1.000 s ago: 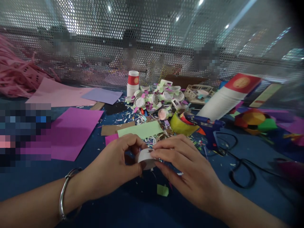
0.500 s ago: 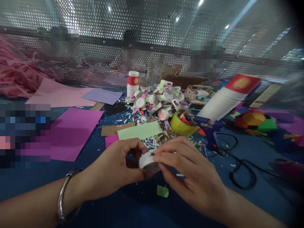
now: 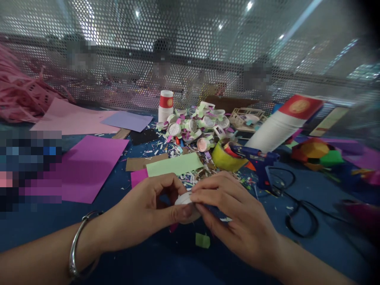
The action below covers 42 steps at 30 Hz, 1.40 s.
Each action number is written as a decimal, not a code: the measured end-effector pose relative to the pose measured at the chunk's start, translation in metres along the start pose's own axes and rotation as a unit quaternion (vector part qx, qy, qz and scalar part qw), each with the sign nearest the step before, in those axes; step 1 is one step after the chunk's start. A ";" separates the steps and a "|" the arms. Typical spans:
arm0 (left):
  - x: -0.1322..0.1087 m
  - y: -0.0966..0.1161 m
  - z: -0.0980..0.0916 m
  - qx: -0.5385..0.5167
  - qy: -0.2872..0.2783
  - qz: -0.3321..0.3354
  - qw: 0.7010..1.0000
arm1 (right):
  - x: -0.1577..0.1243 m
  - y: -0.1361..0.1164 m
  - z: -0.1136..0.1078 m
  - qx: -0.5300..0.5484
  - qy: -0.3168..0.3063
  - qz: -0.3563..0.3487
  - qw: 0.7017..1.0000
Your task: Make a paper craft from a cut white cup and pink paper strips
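Note:
Between my two hands is a small white round paper piece, like a cut-off paper cup bottom (image 3: 183, 198). My left hand (image 3: 148, 211) pinches its left side, the thumb lying across the near face. My right hand (image 3: 234, 217) is closed on its right edge with thumb and fingertips, which hide part of it. A scrap of green paper (image 3: 202, 240) lies on the blue table just below. Beyond my fingers is a pale green paper strip (image 3: 175, 164), with brown card and magenta paper beside it.
A glue gun (image 3: 261, 162) with a black cord rests against a yellow tape roll (image 3: 227, 161) on the right. Behind are a heap of cup pieces (image 3: 198, 122), a leaning cup stack (image 3: 276, 126) and a perforated screen (image 3: 190, 51). Magenta sheets (image 3: 86, 168) lie left.
The white cup bottom has tilted, showing less of its side wall. My left thumb has slid up and right over it. A bit of magenta now shows beneath my left thumb.

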<state>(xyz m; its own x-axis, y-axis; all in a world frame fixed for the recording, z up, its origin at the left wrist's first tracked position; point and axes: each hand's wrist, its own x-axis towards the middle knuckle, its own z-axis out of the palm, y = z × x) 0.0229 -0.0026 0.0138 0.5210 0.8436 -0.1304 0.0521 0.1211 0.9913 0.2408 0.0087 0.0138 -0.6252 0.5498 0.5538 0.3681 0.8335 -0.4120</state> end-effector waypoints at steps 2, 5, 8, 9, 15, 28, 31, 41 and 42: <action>0.001 0.000 -0.002 -0.003 -0.001 0.005 1.000 | -0.001 0.001 0.000 -0.015 0.009 0.003 1.000; 0.002 0.000 -0.003 -0.018 -0.004 0.003 1.000 | -0.002 0.000 -0.002 -0.040 0.046 0.018 0.998; 0.003 -0.002 -0.004 -0.033 -0.005 0.000 0.999 | -0.002 -0.002 -0.003 -0.056 0.084 0.021 0.995; 0.004 -0.003 -0.005 -0.036 -0.003 0.002 0.999 | -0.002 -0.002 -0.003 -0.060 0.090 0.016 0.994; 0.005 -0.007 -0.008 -0.063 0.017 0.009 0.998 | -0.002 0.000 -0.001 -0.060 0.095 0.042 0.993; 0.005 -0.012 -0.002 -0.105 -0.021 0.013 0.994 | -0.001 -0.001 -0.001 0.013 0.083 0.038 0.996; 0.002 -0.011 -0.001 -0.121 -0.038 -0.006 0.992 | -0.002 -0.003 -0.003 0.015 0.083 0.039 0.996; -0.001 -0.012 0.001 -0.124 -0.057 -0.020 0.990 | -0.001 -0.002 -0.004 0.037 0.082 0.031 0.995; -0.001 -0.012 0.000 -0.120 -0.058 -0.021 0.991 | 0.000 -0.002 -0.004 0.039 0.082 0.031 0.995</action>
<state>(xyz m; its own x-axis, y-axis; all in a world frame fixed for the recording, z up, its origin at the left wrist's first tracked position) 0.0221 -0.0048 0.0018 0.6183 0.7706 -0.1545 -0.1208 0.2875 0.9501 0.2429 0.0075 0.0170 -0.4802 0.6075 0.6327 0.3441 0.7940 -0.5012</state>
